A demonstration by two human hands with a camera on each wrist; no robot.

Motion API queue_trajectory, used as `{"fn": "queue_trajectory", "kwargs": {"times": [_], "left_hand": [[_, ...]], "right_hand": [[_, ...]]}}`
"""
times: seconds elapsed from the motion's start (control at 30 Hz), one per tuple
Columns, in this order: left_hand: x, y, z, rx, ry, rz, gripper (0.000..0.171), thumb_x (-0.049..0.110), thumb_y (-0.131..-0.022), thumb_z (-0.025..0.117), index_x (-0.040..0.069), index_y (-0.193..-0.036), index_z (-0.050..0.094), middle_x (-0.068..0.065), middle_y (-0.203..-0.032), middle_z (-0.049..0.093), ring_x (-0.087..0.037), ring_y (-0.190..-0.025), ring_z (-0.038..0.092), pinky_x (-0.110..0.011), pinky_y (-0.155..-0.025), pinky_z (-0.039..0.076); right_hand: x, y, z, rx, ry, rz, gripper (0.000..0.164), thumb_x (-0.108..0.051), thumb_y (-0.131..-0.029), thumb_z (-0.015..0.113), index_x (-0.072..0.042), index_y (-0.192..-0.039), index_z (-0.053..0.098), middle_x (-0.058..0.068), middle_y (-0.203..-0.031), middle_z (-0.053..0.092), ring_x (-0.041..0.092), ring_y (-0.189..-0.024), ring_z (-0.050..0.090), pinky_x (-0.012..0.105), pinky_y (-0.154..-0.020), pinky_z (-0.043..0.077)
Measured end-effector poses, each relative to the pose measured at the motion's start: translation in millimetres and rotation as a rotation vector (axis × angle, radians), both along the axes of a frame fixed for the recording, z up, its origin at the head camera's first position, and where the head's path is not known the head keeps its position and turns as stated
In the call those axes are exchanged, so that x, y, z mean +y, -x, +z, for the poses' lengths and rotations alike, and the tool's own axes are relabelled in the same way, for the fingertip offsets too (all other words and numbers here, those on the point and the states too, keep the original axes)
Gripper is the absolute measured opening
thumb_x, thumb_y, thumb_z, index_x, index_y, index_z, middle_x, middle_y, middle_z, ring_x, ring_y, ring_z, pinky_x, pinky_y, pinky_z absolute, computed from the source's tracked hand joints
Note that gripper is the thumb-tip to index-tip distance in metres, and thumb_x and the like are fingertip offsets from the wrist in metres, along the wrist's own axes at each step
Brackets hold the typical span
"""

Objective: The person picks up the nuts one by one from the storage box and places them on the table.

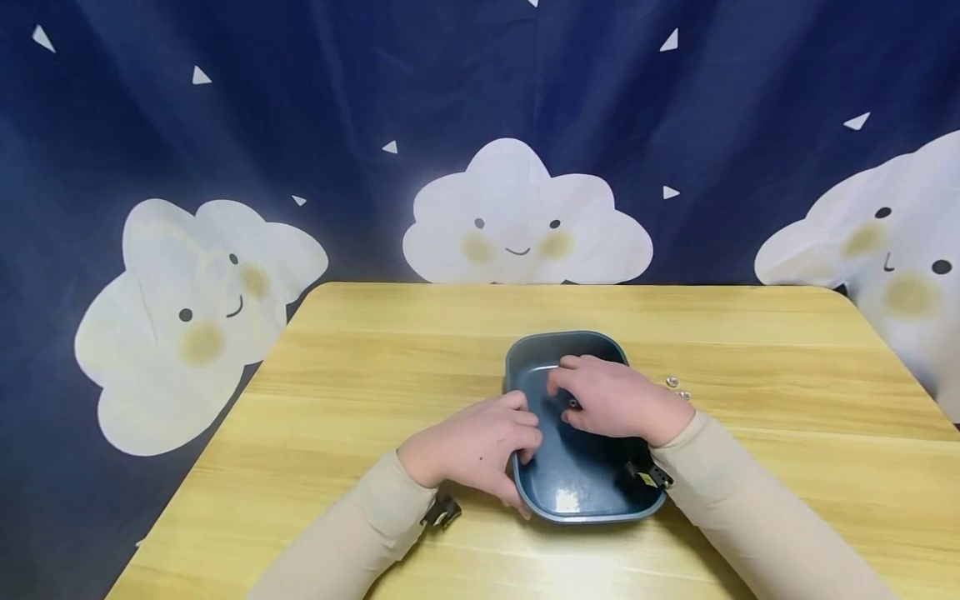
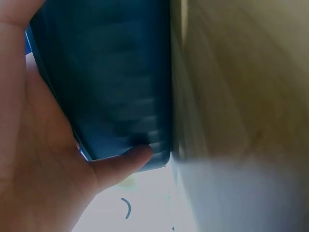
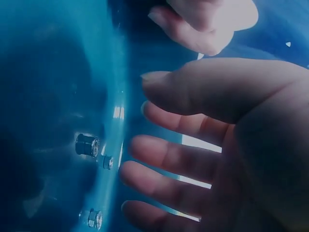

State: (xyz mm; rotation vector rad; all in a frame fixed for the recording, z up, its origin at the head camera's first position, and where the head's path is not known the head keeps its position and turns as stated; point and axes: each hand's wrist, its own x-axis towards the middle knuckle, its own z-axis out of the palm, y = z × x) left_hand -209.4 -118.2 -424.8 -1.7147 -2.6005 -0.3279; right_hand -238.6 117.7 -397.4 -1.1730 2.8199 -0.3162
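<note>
A dark blue, deep-walled tray (image 1: 581, 479) with rounded corners stands on the table. My left hand (image 1: 483, 442) grips its left wall, fingers bent over the rim and thumb (image 2: 125, 164) against the outside. Over the tray's inside hovers my right hand (image 1: 615, 396), fingers loosely bent with nothing between them in the right wrist view. Near those fingertips, on the tray floor, lie a short shiny metal cylinder (image 3: 87, 145) with a flanged end, a smaller metal piece (image 3: 107, 162) and another metal piece (image 3: 95, 219) by the wall.
Several small shiny metal pieces (image 1: 672, 382) lie on the wooden table (image 1: 375, 358) just right of the tray, beyond the right wrist. Behind the table's far edge hangs a dark blue curtain (image 1: 465, 75) with white clouds. Each wrist carries a small black device (image 1: 442, 510).
</note>
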Motion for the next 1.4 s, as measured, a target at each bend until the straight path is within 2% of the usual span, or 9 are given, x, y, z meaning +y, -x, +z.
{"fn": "queue_trajectory", "kwargs": {"times": [0.2,0.37,0.63,0.93,1.4], "left_hand": [[0.9,-0.1,-0.6,0.005,0.002,-0.007,0.059,0.073,-0.062,0.083,0.024,-0.074,0.051,0.016,-0.077,0.044,-0.01,-0.082,0.036,-0.021,-0.074,0.032],[1.1,-1.2,-0.9,0.008,0.008,-0.007,0.06,0.073,-0.061,0.083,0.025,-0.074,0.049,0.017,-0.076,0.042,-0.01,-0.081,0.035,-0.021,-0.075,0.031],[1.5,-2.0,2.1,0.009,0.011,-0.003,0.059,0.072,-0.061,0.084,0.026,-0.074,0.05,0.018,-0.077,0.042,-0.01,-0.082,0.035,-0.021,-0.075,0.03],[1.5,-1.8,2.3,0.001,0.009,0.0,0.059,0.072,-0.061,0.084,0.026,-0.074,0.049,0.018,-0.076,0.042,-0.01,-0.082,0.034,-0.021,-0.074,0.03],[1.3,-1.7,2.5,-0.015,-0.002,0.0,0.06,0.071,-0.061,0.085,0.026,-0.074,0.048,0.017,-0.076,0.041,-0.01,-0.082,0.033,-0.02,-0.073,0.03]], "right_hand": [[1.1,0.9,-5.0,-0.046,-0.01,-0.004,0.026,-0.018,-0.085,0.077,-0.017,-0.11,0.067,-0.002,-0.099,0.056,0.017,-0.085,0.053,0.036,-0.074,0.049],[1.5,-0.1,-7.7,-0.067,-0.034,0.012,0.029,-0.015,-0.084,0.079,-0.016,-0.111,0.068,-0.001,-0.103,0.057,0.018,-0.09,0.055,0.038,-0.08,0.05],[3.0,-0.7,-10.3,-0.028,-0.018,0.059,0.027,-0.009,-0.081,0.079,-0.015,-0.105,0.068,-0.001,-0.103,0.059,0.019,-0.094,0.057,0.039,-0.084,0.05],[4.4,1.9,-12.4,-0.035,-0.034,0.074,0.021,0.0,-0.08,0.074,-0.016,-0.092,0.066,-0.005,-0.088,0.053,0.013,-0.076,0.053,0.033,-0.073,0.05],[4.0,0.8,-10.2,-0.059,-0.114,0.054,0.026,0.004,-0.078,0.064,-0.021,-0.076,0.056,-0.008,-0.076,0.05,0.013,-0.067,0.049,0.031,-0.062,0.045]]}}
